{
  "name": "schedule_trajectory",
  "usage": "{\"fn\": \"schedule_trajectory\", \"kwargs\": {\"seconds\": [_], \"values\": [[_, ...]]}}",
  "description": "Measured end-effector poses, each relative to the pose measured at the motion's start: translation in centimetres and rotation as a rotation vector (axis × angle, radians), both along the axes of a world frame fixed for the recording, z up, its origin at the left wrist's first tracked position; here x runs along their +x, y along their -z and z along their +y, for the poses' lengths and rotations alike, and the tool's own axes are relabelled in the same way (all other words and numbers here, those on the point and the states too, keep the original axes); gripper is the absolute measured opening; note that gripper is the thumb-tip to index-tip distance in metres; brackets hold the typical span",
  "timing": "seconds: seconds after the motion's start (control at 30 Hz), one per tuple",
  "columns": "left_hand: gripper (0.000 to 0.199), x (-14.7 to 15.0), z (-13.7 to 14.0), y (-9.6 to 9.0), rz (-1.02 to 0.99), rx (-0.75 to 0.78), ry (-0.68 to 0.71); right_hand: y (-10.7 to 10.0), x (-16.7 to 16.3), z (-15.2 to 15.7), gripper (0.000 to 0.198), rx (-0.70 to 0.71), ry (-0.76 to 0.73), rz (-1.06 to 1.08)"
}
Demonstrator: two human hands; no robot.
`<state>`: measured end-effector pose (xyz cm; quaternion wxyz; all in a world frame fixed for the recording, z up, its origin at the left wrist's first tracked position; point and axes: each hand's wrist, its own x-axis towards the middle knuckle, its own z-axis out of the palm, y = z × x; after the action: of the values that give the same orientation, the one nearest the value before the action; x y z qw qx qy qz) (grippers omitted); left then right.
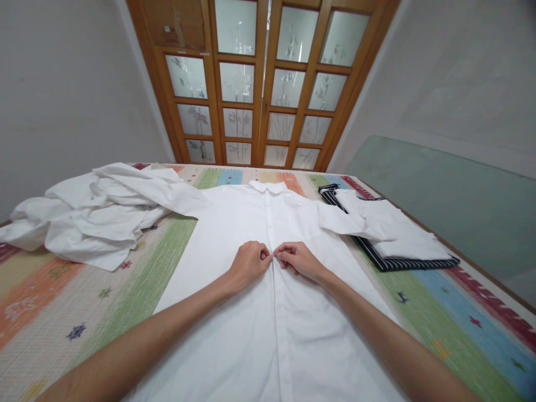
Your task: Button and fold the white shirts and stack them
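Note:
A white button-up shirt [226, 234] lies spread face up, its collar at the far end and its front placket running toward me. At mid-placket my left hand [251, 261] pinches the shirt's front edge from the left. Opposite it, almost touching, my right hand [299, 259] pinches the edge from the right. Above my hands the front is closed up to the collar; below them the two front edges lie side by side. Any button between my fingertips is hidden.
A crumpled heap of white cloth [100, 206] lies on the left. To the right, folded white garments [402, 229] rest on a black striped cloth [387, 263]. A colourful striped cover [138, 301] lies beneath everything. Wooden glazed doors [258, 84] stand behind, with a pale green panel [435, 184] at right.

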<state>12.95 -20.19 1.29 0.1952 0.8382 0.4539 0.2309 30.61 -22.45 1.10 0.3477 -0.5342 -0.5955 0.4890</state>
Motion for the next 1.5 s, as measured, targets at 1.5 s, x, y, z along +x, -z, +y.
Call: {"fn": "schedule_trajectory", "kwargs": {"seconds": [1.5], "values": [[0.024, 0.0, 0.0, -1.5, 0.052, -0.081, 0.042, 0.0, 0.4, 0.2, 0.019, -0.056, 0.057, 0.003]]}}
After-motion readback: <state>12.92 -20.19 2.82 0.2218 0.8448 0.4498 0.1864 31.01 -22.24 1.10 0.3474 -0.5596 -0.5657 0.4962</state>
